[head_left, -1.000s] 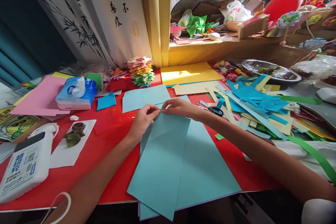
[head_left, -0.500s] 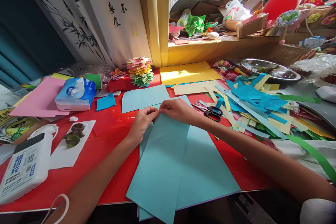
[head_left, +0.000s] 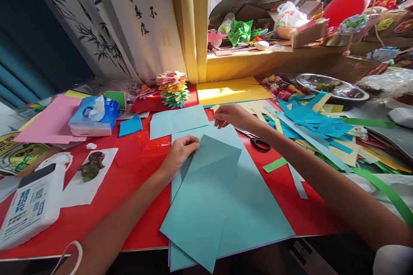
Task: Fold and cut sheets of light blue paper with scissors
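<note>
My left hand (head_left: pixel 181 152) pinches the upper left corner of a light blue sheet of paper (head_left: pixel 206 184) between thumb and fingers. This sheet has a faint crease across its upper part and lies tilted over larger light blue sheets (head_left: pixel 258 215) stacked at the table's front edge. Raised above the far end of the stack, my right hand (head_left: pixel 230 117) is apart from the held sheet, its fingers loosely bent with nothing visible in them. Black-handled scissors (head_left: pixel 260 144) lie beside the stack, partly hidden by my right forearm. Another light blue piece (head_left: pixel 179 120) lies beyond my hands.
Cut paper strips (head_left: pixel 319 129) heap up at the right, near a metal bowl (head_left: pixel 332 86). On the left are a tissue pack (head_left: pixel 93 116), a white box (head_left: pixel 34 206) and pink paper (head_left: pixel 48 118). A folded-paper stack (head_left: pixel 172 88) stands at the back beside yellow paper (head_left: pixel 232 90).
My right hand has let go of the sheet's top edge and moved up and right. The sheet's top has shifted right and lower, while my left hand keeps its corner.
</note>
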`<move>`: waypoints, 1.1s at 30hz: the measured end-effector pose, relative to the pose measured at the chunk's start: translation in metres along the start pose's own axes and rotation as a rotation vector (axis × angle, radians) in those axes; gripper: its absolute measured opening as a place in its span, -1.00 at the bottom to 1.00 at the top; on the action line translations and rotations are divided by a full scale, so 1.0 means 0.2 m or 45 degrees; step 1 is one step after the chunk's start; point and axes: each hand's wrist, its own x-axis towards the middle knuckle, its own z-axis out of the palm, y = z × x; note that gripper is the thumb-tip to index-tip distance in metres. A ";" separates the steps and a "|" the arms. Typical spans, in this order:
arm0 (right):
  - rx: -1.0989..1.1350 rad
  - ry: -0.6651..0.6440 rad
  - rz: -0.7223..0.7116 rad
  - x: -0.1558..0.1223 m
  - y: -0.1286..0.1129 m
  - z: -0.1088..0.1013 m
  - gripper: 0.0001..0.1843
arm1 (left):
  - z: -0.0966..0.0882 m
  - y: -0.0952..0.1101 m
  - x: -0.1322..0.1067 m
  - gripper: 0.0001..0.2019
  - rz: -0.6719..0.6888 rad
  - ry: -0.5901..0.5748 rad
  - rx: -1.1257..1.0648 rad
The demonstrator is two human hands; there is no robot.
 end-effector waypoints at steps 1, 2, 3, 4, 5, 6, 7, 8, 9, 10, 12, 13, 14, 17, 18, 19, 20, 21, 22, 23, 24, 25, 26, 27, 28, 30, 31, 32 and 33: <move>0.007 -0.094 -0.001 0.00 0.00 0.00 -0.79 | 0.00 0.00 0.00 -0.86 0.003 -0.002 0.003; -0.020 -0.179 -0.027 -0.01 -0.01 0.02 -0.77 | 0.00 0.00 0.00 -0.85 0.003 -0.003 0.008; -0.080 -0.242 -0.075 -0.02 -0.02 0.05 -0.76 | 0.00 0.00 0.00 -0.85 -0.001 -0.006 0.016; -0.171 -0.275 -0.131 -0.03 -0.03 0.08 -0.75 | 0.00 0.00 0.00 -0.84 -0.006 -0.007 0.024; -0.259 -0.270 -0.183 -0.04 -0.05 0.11 -0.76 | 0.00 0.00 0.00 -0.84 -0.011 -0.006 0.030; -0.323 -0.247 -0.214 -0.05 -0.06 0.14 -0.77 | 0.00 0.00 0.00 -0.84 -0.014 -0.002 0.031; -0.364 -0.213 -0.231 -0.06 -0.07 0.16 -0.78 | 0.00 0.00 0.00 -0.84 -0.013 0.003 0.029; -0.383 -0.178 -0.230 -0.06 -0.08 0.17 -0.79 | 0.00 0.00 0.00 -0.85 -0.011 0.007 0.025; -0.395 -0.146 -0.213 -0.06 -0.09 0.18 -0.79 | -0.01 0.00 0.00 -0.85 -0.010 0.008 0.021; -0.405 -0.111 -0.193 -0.06 -0.09 0.18 -0.79 | -0.01 0.00 0.00 -0.85 -0.010 0.006 0.020; -0.430 -0.050 -0.161 -0.06 -0.09 0.17 -0.78 | -0.01 0.00 0.00 -0.85 -0.016 -0.001 0.028; -0.439 -0.028 -0.151 -0.06 -0.09 0.16 -0.78 | -0.01 0.00 0.00 -0.84 -0.021 -0.004 0.032; -0.443 -0.015 -0.144 -0.06 -0.09 0.16 -0.78 | -0.01 0.00 0.00 -0.84 -0.025 -0.004 0.035; -0.455 -0.016 -0.135 -0.06 -0.09 0.15 -0.77 | -0.01 0.00 0.00 -0.84 -0.036 0.000 0.028; -0.464 -0.011 -0.127 -0.05 -0.09 0.14 -0.77 | -0.01 0.00 0.00 -0.84 -0.041 0.003 0.021; -0.473 -0.002 -0.116 -0.05 -0.09 0.14 -0.78 | -0.01 0.00 0.00 -0.84 -0.051 0.004 0.008; -0.481 0.010 -0.103 -0.05 -0.08 0.14 -0.78 | -0.01 0.00 0.00 -0.84 -0.065 0.000 -0.010; -0.489 0.026 -0.092 -0.04 -0.08 0.13 -0.77 | -0.01 0.00 0.00 -0.84 -0.080 -0.007 -0.030; -0.493 0.040 -0.082 -0.04 -0.07 0.12 -0.77 | -0.01 0.00 0.00 -0.84 -0.091 -0.015 -0.048; -0.498 0.051 -0.075 -0.03 -0.07 0.12 -0.77 | 0.00 0.00 0.00 -0.84 -0.099 -0.023 -0.060; -0.502 0.056 -0.073 -0.03 -0.06 0.11 -0.76 | 0.00 0.01 0.00 -0.84 -0.101 -0.028 -0.067; -0.507 0.059 -0.076 -0.02 -0.05 0.11 -0.76 | 0.00 0.01 0.00 -0.84 -0.100 -0.030 -0.070; -0.512 0.062 -0.079 -0.02 -0.05 0.10 -0.75 | 0.00 0.00 0.00 -0.84 -0.097 -0.027 -0.069; -0.518 0.062 -0.083 -0.02 -0.04 0.10 -0.75 | 0.00 0.00 0.01 -0.84 -0.095 -0.022 -0.067; -0.522 0.064 -0.089 -0.01 -0.04 0.10 -0.75 | 0.00 0.00 0.01 -0.84 -0.094 -0.019 -0.067; -0.530 0.078 -0.105 -0.01 -0.02 0.10 -0.76 | 0.00 0.00 0.01 -0.84 -0.091 -0.017 -0.067; -0.536 0.093 -0.109 0.00 -0.02 0.09 -0.76 | 0.00 0.00 0.01 -0.84 -0.091 -0.020 -0.065; -0.540 0.112 -0.110 0.00 -0.01 0.09 -0.77 | -0.01 0.00 0.01 -0.84 -0.092 -0.024 -0.065; -0.543 0.135 -0.110 0.01 0.00 0.08 -0.77 | -0.01 0.00 0.01 -0.84 -0.094 -0.028 -0.064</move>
